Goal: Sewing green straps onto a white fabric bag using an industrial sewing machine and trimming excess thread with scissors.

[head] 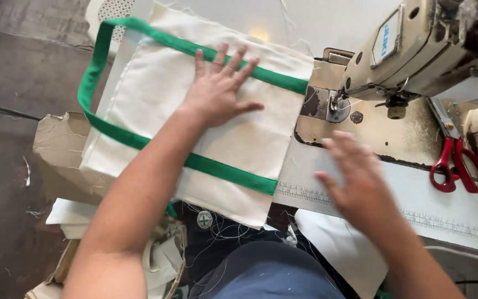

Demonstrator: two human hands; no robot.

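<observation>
A cream cloth bag panel [161, 94] with green strap handles [92, 72] lies flat on the sewing table, its right edge close to the needle plate. My left hand [217, 88] presses flat on the cloth, fingers spread across the upper green strap. My right hand [355, 182] hovers blurred over the grey table top, fingers apart, holding nothing. The beige sewing machine [410, 50] stands at the upper right, its presser foot [336, 105] just right of the bag's edge.
Red-handled scissors [457, 160] lie on the table right of the machine. A printed ruler strip [443, 221] runs along the table's front edge. A worn cardboard box [56, 149] sits under the bag's left end. White cloth pieces [73, 213] lie below.
</observation>
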